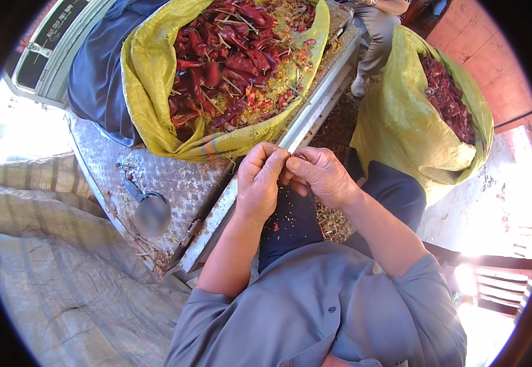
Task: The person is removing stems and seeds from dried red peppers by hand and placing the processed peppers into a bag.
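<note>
My left hand (262,179) and my right hand (321,176) meet in front of me, above my lap, with fingertips nearly touching. Between the right thumb and fingers a small piece of dried red chili (299,156) shows; the rest of it is hidden by the fingers. The left thumb presses on its forefinger, and what lies between them cannot be made out. Just beyond the hands, an open yellow woven sack (149,87) holds whole dried red chilies (243,64), loose stems and many pale seeds. Seeds and a red scrap lie on my dark trouser leg.
A second yellow woven sack (385,114) on the right holds dark red chili pieces (447,98). A metal rail (309,121) edges the worn platform (192,188), where a round object with a dark rim (152,215) lies. Striped sheeting (64,284) covers the left. Another person's leg (376,41) is beyond.
</note>
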Demonstrator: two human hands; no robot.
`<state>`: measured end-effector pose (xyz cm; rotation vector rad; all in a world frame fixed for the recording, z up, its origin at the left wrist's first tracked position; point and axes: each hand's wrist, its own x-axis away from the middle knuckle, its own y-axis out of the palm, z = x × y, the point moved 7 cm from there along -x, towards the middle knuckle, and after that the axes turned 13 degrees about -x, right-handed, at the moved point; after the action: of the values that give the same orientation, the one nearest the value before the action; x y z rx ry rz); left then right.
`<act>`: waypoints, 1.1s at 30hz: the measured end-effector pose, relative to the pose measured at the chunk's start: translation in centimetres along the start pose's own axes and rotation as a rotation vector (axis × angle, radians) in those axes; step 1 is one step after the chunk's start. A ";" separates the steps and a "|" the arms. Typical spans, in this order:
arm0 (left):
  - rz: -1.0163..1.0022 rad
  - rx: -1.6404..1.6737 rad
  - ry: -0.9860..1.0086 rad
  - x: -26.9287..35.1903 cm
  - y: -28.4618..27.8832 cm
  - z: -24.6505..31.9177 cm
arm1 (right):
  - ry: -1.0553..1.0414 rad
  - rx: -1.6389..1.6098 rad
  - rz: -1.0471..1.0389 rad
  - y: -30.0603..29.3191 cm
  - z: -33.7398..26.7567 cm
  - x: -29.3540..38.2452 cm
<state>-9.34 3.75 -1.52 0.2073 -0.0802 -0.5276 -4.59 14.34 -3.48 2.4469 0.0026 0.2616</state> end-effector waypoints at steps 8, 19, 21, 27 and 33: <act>0.020 0.149 -0.102 -0.2 0.5 -0.9 | -0.133 0.218 0.012 -0.4 -1.1 0.3; 0.181 -0.436 -0.125 -3.8 -2.0 -0.3 | -0.132 0.493 0.158 -2.2 -3.6 5.4; -0.031 -0.833 -0.003 -3.6 0.6 -1.0 | -0.244 0.549 0.348 -5.5 -6.4 6.7; 0.064 -1.143 0.360 -5.8 -2.9 5.8 | -0.702 1.173 0.874 -18.6 -21.9 14.0; 0.248 -2.244 -0.033 -8.7 -13.7 9.2 | -0.697 1.183 0.956 -27.5 -25.1 18.4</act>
<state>-24.74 -5.03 4.34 -1.9725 0.4632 -0.1264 10.50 52.65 1.71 3.3133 -1.7756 -0.3235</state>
